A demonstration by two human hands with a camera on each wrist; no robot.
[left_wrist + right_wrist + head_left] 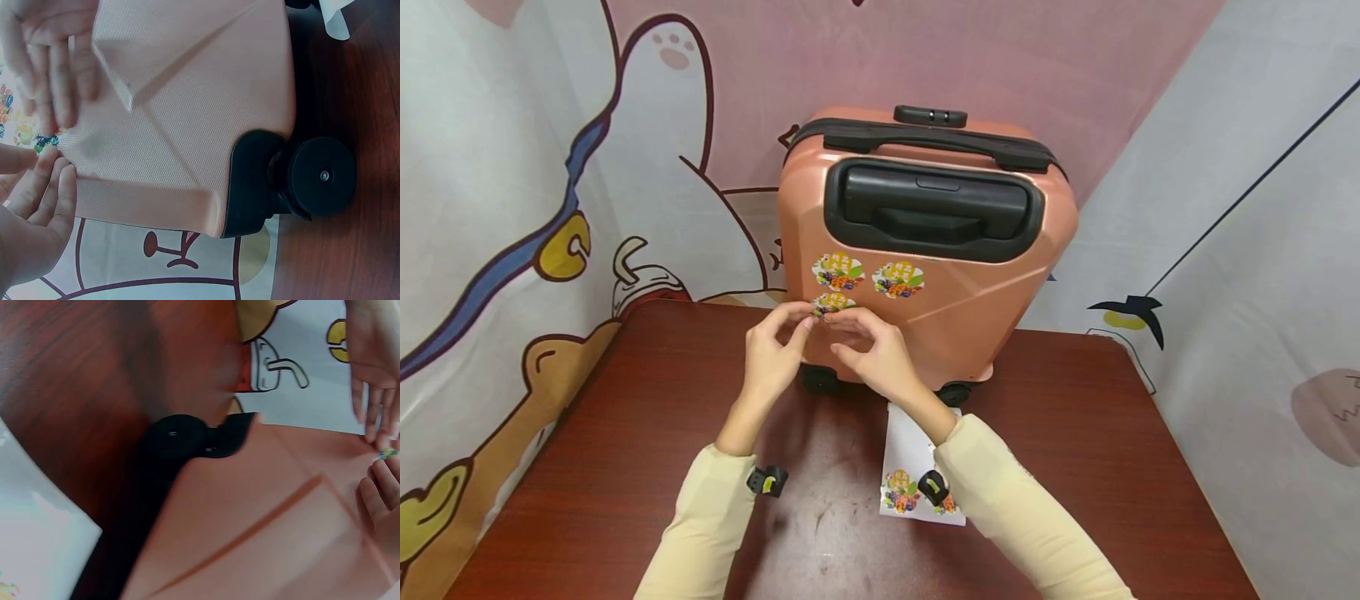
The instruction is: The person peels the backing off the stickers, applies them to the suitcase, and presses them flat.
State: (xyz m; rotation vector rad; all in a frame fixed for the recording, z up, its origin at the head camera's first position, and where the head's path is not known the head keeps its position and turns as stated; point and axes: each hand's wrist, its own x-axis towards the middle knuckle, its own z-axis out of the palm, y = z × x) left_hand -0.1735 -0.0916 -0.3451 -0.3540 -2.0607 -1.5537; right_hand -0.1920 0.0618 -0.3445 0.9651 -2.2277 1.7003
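A salmon-pink hard-shell suitcase (955,308) stands upright on the table, its black recessed handle (936,208) facing me. Two round fruit-print stickers, one left (838,272) and one right (898,280), lie flat on its front. Below the left one is a third sticker (835,303), partly covered by fingers. My left hand (775,350) pinches this sticker's lower left edge between thumb and forefinger. From the right, my right hand (880,354) touches the sticker's lower edge with extended fingers, its thumb held apart. In the left wrist view the sticker (47,140) shows only between the fingers.
A white sticker sheet (910,442) with fruit stickers left near its bottom lies under my right forearm. The reddish-brown table (820,517) carries the suitcase on black wheels (322,176). Cartoon-printed cloth (700,208) hangs right behind and at both sides.
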